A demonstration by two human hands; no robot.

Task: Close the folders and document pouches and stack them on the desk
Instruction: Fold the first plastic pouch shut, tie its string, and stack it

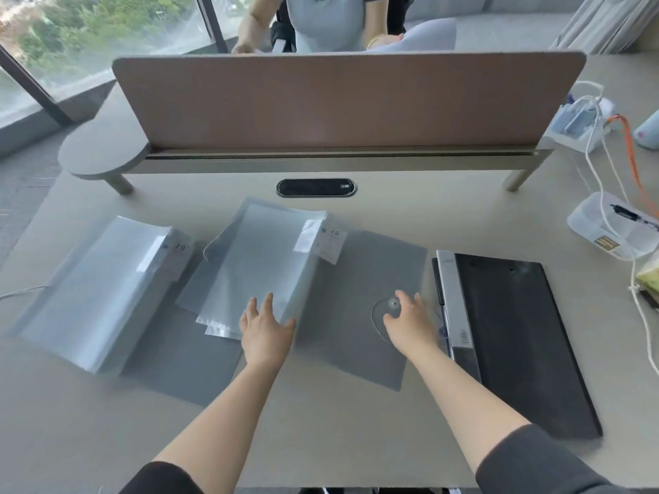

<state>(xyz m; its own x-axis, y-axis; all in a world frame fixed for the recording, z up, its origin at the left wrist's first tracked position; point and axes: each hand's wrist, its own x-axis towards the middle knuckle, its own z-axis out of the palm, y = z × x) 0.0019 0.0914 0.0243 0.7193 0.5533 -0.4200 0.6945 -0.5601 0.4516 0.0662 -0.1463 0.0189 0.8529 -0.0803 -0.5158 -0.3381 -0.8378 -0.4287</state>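
A grey display folder (371, 279) lies open at the desk's middle, its clear sleeves (264, 265) raised and fanned to the left. My left hand (265, 324) rests flat on the lower edge of those sleeves, fingers apart. My right hand (408, 317) is on the folder's right cover, fingertips at a clear snap tab (383, 310). A second grey folder (96, 294) lies open at the left with its sleeves standing up. A black clip folder (517, 336) with a silver spine lies open at the right.
A brown divider panel (342, 101) on a raised shelf crosses the back of the desk (321, 422). A clear box (609, 229), white cables and an orange cord sit at the right edge. A person sits behind the divider.
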